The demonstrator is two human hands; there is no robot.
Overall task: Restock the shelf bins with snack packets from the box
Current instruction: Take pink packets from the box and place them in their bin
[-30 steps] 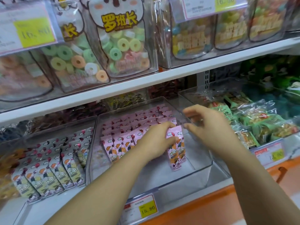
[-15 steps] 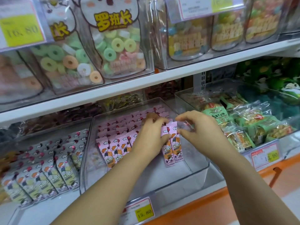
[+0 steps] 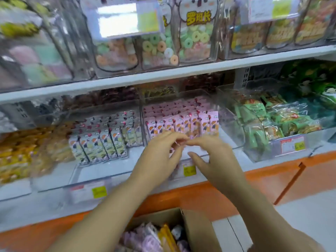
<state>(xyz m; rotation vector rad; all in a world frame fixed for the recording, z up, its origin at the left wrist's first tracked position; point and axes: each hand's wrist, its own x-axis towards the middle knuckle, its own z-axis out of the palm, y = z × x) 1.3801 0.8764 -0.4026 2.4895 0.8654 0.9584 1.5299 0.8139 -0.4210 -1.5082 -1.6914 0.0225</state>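
Pink packets in 1 bin; L hand, R hand fingertips meet, grip unclear.

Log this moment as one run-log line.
phase: restocking | left hand: at bin front, grip unclear | right hand: fingertips near left's, grip unclear | pink packets: standing in bin | box: open, packets inside

The left hand and right hand are blurred at the fingertips, so no grip can be told, the yellow price tag is half covered by them, and the cardboard box is cut off by the bottom edge.
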